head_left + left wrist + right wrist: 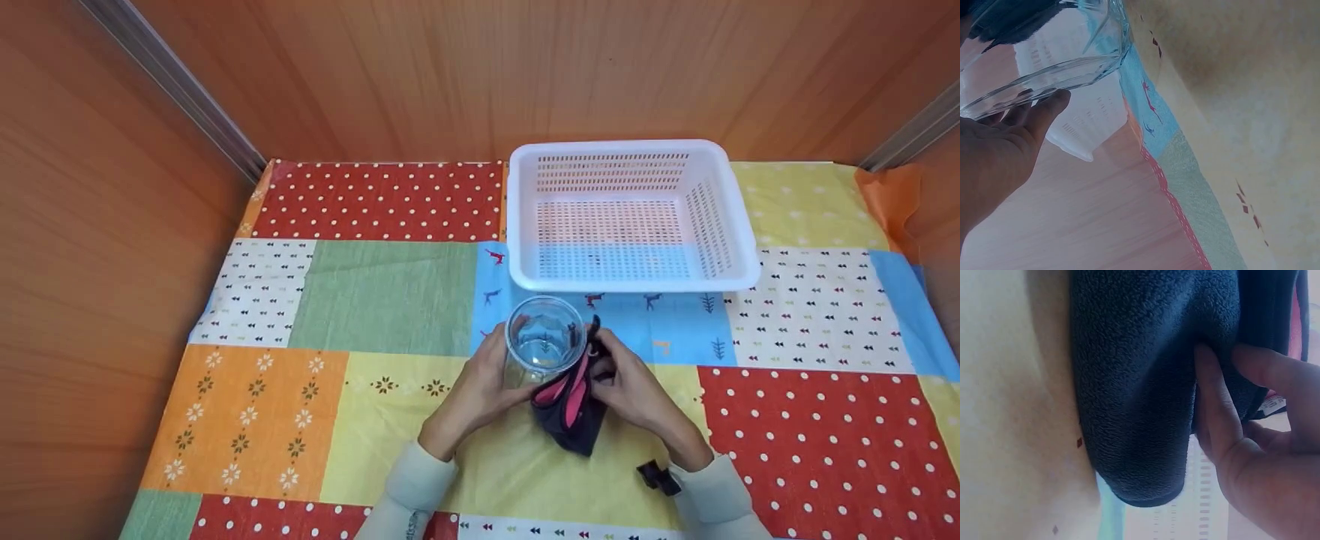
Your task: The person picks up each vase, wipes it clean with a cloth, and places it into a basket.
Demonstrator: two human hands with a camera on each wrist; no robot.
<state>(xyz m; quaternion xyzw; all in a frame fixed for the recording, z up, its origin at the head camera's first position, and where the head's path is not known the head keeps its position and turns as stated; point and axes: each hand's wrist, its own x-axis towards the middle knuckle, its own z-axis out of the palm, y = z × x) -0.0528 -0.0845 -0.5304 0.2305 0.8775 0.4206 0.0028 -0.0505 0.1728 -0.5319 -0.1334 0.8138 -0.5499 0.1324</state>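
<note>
A clear glass jar (545, 334), its round mouth facing up, is gripped on its left side by my left hand (487, 379). In the left wrist view the fingers curl around the glass jar (1072, 70). My right hand (626, 382) pinches a dark grey cloth (581, 427) with a pink inner side and dark edging, bunched against the jar's right side. The right wrist view shows the cloth (1140, 382) as fuzzy, with thumb and fingers pinching a fold and a small white label beside them.
A white perforated plastic basket (634, 281) stands just beyond the jar. A patchwork-patterned tablecloth (390, 296) covers the table. Wooden panels (420, 75) rise at the back and both sides. A small black clip-like piece (658, 478) sits by the right sleeve.
</note>
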